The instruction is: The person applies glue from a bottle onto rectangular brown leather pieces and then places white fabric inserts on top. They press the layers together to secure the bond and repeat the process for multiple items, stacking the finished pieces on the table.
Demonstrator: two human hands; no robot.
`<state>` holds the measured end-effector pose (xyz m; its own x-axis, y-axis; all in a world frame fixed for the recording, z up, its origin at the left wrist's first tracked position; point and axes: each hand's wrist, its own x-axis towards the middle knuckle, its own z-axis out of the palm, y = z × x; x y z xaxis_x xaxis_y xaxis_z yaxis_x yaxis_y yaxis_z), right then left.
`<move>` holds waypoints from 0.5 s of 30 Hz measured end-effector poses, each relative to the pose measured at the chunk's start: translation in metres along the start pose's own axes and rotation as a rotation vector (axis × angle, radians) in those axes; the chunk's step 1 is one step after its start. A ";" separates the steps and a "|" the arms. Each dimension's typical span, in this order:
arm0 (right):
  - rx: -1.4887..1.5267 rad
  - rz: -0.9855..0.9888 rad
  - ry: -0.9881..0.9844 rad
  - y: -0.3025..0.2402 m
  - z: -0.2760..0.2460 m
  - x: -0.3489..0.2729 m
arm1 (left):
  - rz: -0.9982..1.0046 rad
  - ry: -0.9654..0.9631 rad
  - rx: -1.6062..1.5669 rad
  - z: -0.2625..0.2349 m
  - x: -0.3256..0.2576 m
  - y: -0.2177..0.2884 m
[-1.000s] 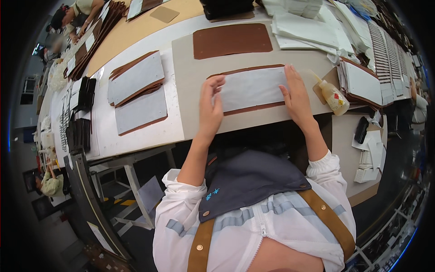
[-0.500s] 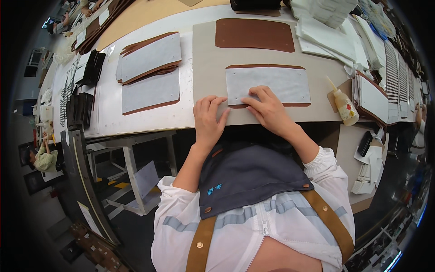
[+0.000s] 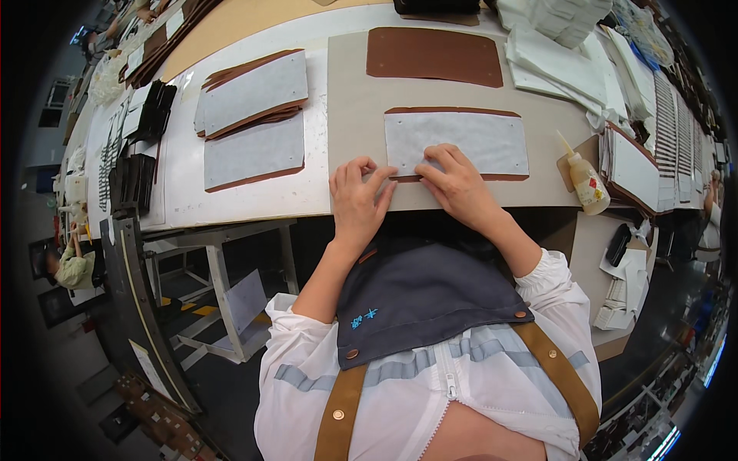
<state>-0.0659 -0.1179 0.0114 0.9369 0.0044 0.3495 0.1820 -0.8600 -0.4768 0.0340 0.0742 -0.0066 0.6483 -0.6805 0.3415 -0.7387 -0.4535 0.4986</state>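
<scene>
Fingers (image 3: 442, 165) pressing grey-lined brown panel (image 3: 469, 138), grey board (image 3: 354, 115)

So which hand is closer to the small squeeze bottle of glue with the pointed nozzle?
Right. The right hand rests on the grey-lined brown leather panel, left of the glue bottle. The left hand sits farther left, at the panel's near corner.

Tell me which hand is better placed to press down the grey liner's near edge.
Probably right: the right hand already lies on the grey liner, while the left hand rests mostly beside its corner.
</scene>
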 end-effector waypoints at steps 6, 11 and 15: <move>0.188 0.089 0.110 0.002 0.004 -0.007 | 0.057 -0.010 0.015 -0.003 0.000 -0.005; 0.347 0.232 0.202 0.007 -0.004 -0.006 | 0.027 -0.034 -0.052 -0.008 0.010 -0.008; 0.105 0.196 0.280 0.017 -0.002 0.006 | 0.041 0.014 -0.152 0.007 0.035 -0.006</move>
<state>-0.0580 -0.1330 0.0068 0.8417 -0.3078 0.4437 0.0501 -0.7735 -0.6318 0.0604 0.0490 -0.0031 0.6217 -0.6881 0.3742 -0.7287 -0.3329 0.5986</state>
